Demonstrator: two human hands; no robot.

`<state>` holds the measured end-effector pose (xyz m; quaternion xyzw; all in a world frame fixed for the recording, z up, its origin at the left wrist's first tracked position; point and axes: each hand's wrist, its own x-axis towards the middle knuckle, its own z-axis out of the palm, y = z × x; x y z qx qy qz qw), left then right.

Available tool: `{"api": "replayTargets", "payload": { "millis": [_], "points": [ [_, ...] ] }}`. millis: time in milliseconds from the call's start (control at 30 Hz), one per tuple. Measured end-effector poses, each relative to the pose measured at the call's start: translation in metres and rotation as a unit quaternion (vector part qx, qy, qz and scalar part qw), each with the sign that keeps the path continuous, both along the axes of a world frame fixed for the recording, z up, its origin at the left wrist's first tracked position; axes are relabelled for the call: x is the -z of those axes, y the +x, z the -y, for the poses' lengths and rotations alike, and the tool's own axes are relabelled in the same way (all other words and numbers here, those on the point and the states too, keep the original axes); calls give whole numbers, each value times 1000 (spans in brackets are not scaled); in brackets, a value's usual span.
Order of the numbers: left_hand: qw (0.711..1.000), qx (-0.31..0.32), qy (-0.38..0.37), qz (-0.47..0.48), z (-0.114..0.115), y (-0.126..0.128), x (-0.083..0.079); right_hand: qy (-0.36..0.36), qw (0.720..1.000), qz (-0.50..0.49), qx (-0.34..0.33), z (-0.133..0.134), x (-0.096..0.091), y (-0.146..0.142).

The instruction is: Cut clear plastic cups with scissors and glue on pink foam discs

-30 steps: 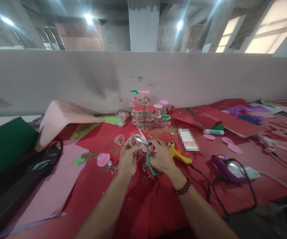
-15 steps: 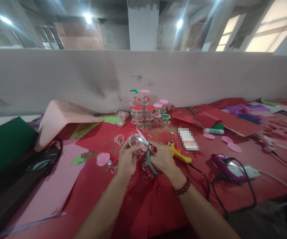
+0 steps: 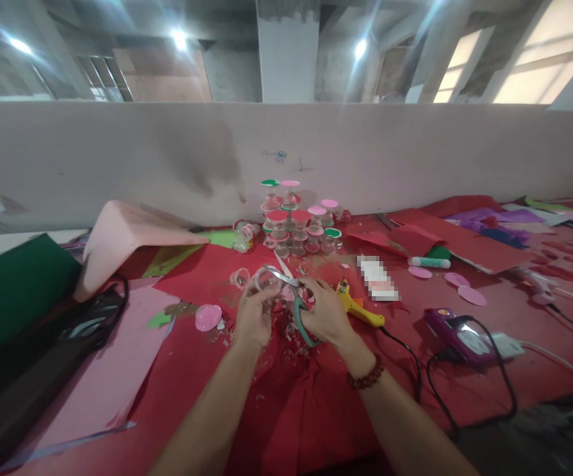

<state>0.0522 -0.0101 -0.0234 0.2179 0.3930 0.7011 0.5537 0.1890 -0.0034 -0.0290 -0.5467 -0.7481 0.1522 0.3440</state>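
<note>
My left hand (image 3: 255,318) is closed around a small clear plastic cup (image 3: 265,279), mostly hidden by the fingers. In my right hand (image 3: 327,311) is a pair of scissors (image 3: 300,318) with grey-green handles. Their blades are parted and point up and left, beside the cup's rim. Thin curled scraps (image 3: 294,337) lie on the red table below both hands. Another clear cup (image 3: 239,278) rests just beyond my left hand, and a pink disc (image 3: 209,318) lies to its left. Right of my right hand lies a yellow glue gun (image 3: 360,309).
Stacked clear cups with pink, red and green discs (image 3: 291,231) stand near the wall. A purple power unit (image 3: 458,336) with cables lies at the right, near a glue stick (image 3: 429,262). Pink paper (image 3: 112,370) and a black bag (image 3: 63,363) occupy the left.
The scissor blades stand slightly wider apart around the cup's rim. Both hands keep nearly the same place; the whole view has shifted slightly.
</note>
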Motion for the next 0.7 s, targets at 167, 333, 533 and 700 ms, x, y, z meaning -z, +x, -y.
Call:
{"api": "replayTargets", "payload": {
  "millis": [167,333,533,700],
  "points": [
    [1000,3,3,12,-1,-1,0,-10,1000,28,0,1,4,-1],
    [1000,3,-4,18,1,0,0,-10,1000,-11,-26,-1,9,-1],
    [1000,8,7,4,0,-2,0,-16,996,-67,-61,1,7,-2],
    [1000,3,14,-6,-1,-3,0,-49,993,-97,-48,-2,6,0]
  ]
}}
